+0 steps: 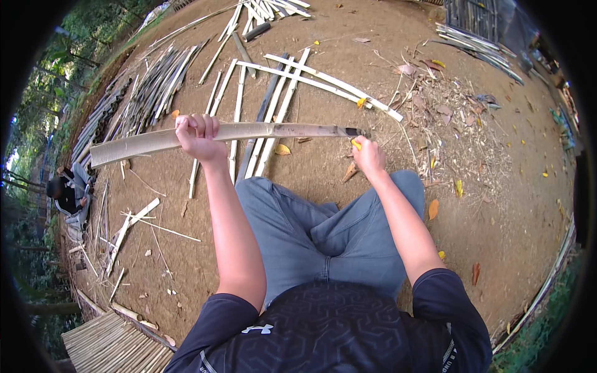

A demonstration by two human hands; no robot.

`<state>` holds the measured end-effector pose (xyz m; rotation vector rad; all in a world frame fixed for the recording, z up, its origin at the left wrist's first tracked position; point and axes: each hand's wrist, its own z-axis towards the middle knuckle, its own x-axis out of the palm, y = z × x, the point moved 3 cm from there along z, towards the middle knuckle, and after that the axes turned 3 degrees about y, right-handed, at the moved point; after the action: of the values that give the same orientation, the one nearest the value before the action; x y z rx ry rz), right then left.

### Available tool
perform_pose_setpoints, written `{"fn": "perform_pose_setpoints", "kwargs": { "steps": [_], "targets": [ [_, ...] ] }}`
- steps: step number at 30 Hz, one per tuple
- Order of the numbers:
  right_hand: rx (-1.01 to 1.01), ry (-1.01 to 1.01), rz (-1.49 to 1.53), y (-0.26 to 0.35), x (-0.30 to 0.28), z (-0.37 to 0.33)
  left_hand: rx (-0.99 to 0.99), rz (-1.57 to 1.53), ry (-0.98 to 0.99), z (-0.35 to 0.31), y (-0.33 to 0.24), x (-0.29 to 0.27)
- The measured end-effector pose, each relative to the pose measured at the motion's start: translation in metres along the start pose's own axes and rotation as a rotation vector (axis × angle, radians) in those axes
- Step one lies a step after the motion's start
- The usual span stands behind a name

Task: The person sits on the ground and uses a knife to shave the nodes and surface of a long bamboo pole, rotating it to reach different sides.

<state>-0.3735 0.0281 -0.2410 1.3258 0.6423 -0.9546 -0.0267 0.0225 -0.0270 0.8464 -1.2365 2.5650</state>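
Observation:
A long split bamboo strip [273, 130] lies crosswise in front of me, above my crossed legs. Its wide pale end reaches far left, and the narrower end points right. My left hand [201, 138] is closed around the strip toward its wide end, knuckles up. At the narrow end, my right hand [370, 158] is closed on a tool with a yellow handle [356, 144]. A dark piece, apparently its blade, sits against the strip's tip. Most of the tool is hidden by my fingers, so I see it only in part.
Pale bamboo slats [283, 115] lie crossed on the dirt ahead. A pile of bamboo strips [158, 87] is at the left, beside a seated person [74, 193]. Wood shavings and leaves [457, 118] cover the ground at right. A slatted bamboo platform [115, 342] stands at lower left.

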Motion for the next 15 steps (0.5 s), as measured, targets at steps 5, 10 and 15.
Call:
{"fn": "perform_pose_setpoints", "kwargs": {
  "steps": [5, 10, 15],
  "targets": [
    [-0.124, 0.05, 0.266, 0.014, 0.003, -0.007, 0.02, 0.024, -0.007, -0.002, -0.004, 0.003],
    [-0.069, 0.137, 0.119, 0.011, 0.001, 0.01, 0.019, 0.023, 0.002, 0.004, -0.003, -0.009],
    [0.101, 0.166, -0.079, -0.033, 0.014, 0.024, -0.001, -0.003, 0.032, -0.001, 0.004, 0.001]
  ]
}}
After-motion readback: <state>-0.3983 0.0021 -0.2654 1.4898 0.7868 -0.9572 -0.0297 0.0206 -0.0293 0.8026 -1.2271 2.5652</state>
